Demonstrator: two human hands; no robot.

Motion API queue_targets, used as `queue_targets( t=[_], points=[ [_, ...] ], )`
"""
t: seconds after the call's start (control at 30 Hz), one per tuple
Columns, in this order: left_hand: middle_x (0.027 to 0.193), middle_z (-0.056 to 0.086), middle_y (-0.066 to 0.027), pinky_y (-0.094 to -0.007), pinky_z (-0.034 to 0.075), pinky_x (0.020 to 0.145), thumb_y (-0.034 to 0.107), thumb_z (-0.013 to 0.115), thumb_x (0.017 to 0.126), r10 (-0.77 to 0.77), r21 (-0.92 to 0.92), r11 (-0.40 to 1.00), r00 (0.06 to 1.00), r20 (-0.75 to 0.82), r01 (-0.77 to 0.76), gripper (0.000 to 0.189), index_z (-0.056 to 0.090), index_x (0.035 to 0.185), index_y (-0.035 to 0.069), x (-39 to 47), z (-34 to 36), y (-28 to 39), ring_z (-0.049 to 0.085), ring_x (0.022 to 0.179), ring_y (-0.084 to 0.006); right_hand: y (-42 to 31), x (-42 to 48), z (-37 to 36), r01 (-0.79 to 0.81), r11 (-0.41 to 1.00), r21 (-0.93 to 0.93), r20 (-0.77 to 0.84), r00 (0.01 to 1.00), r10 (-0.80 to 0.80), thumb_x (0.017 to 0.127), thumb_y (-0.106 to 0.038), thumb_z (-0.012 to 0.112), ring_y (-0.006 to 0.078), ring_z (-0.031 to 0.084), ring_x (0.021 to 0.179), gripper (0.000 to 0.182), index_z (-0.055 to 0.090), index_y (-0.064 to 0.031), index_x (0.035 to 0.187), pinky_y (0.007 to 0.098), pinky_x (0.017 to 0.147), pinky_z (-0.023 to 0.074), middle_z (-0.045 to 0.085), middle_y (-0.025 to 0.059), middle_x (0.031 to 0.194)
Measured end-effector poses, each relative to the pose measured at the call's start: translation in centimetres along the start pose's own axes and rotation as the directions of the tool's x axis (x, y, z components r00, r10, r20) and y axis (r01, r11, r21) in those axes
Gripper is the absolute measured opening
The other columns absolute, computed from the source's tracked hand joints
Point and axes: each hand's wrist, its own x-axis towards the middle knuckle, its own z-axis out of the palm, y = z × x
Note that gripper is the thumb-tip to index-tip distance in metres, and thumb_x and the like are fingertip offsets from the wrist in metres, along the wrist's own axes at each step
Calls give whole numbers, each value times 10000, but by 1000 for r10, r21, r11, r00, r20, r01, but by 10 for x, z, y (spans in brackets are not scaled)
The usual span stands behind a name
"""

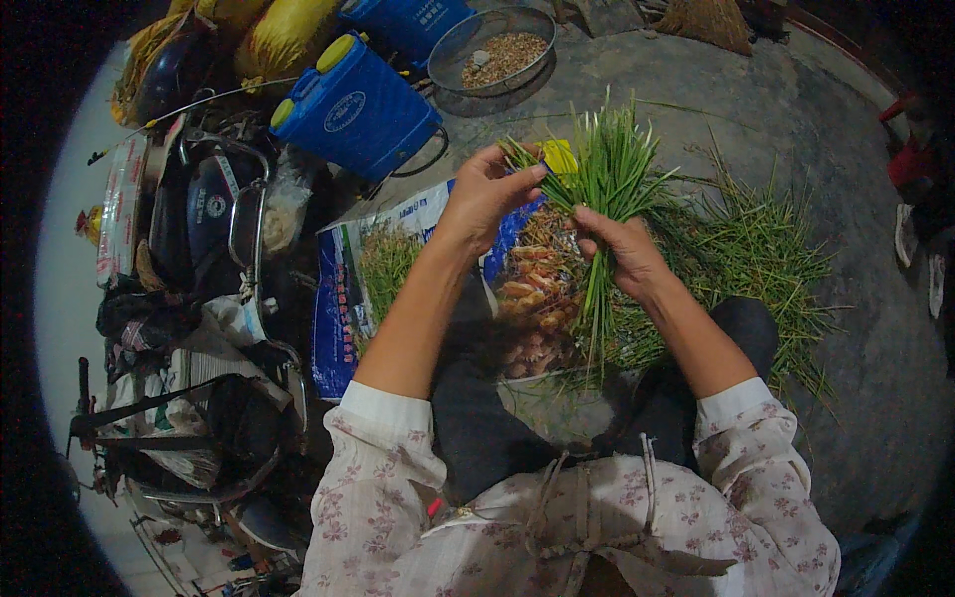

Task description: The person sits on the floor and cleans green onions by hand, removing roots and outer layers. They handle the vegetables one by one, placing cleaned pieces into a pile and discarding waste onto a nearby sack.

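Observation:
My right hand (623, 250) is closed around a bundle of long green stalks (612, 179), whose pale ends fan out above the fist while the rest hangs below it. Just left of the bundle, my left hand (496, 194) pinches a few green stalks between thumb and fingers. A printed plastic sack (336, 321) lies flat on the floor beneath, with loose stalks (388, 261) on its left part. On the right, a large heap of green stalks (761, 269) is spread over the concrete floor. My knees are on either side of the sack's near edge.
A blue backpack sprayer (358, 104) and a round sieve (492, 78) holding brownish bits stand beyond the sack. Yellow sacks (287, 37) are at the upper left. A parked motorbike or scooter (216, 201) fills the left side. A broom head (705, 22) lies at the top; another person's shoes (906, 235) show at right.

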Motion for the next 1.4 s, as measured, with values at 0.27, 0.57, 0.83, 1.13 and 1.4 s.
queue_targets(
  t=[0.27,0.57,0.83,1.13,1.4],
  points=[
    [831,592,-19,-200,493,639,72,701,750,-3,48,999,999,34,2,280,581,1002,51,-3,2,3,568,726,-90,-4,1,-4,-11,1000,0,-104,995,11,821,-264,641,61,441,517,226,624,-39,812,208,493,335,581,-6,675],
    [836,607,-36,-224,465,661,140,698,770,94,56,994,995,26,-95,305,582,1023,15,3,2,-2,576,733,-116,-4,4,-8,39,994,-103,-151,987,-54,761,-290,700,76,425,486,264,627,-37,737,225,480,308,537,-2,576],
    [862,625,-32,-222,454,693,156,665,801,127,121,985,992,-7,-126,208,621,949,17,9,-8,-6,573,768,-109,-5,2,-1,23,986,-166,-125,991,-44,789,-256,676,63,432,499,239,626,-30,727,221,497,333,598,20,668],
    [848,608,-62,-269,473,683,159,568,870,450,-76,837,760,-469,-542,129,570,906,35,19,-75,21,577,768,-154,-13,0,-11,-49,951,-305,-130,991,9,789,-267,674,69,439,509,262,635,-15,732,222,527,346,602,19,660],
    [817,449,-80,-327,479,624,171,435,924,412,41,697,352,-840,-716,162,413,885,15,-9,-139,34,510,695,-199,-26,-1,-28,36,986,-161,-267,961,-79,777,-292,686,78,433,504,283,632,-17,740,228,514,325,576,6,629]
  ],
)
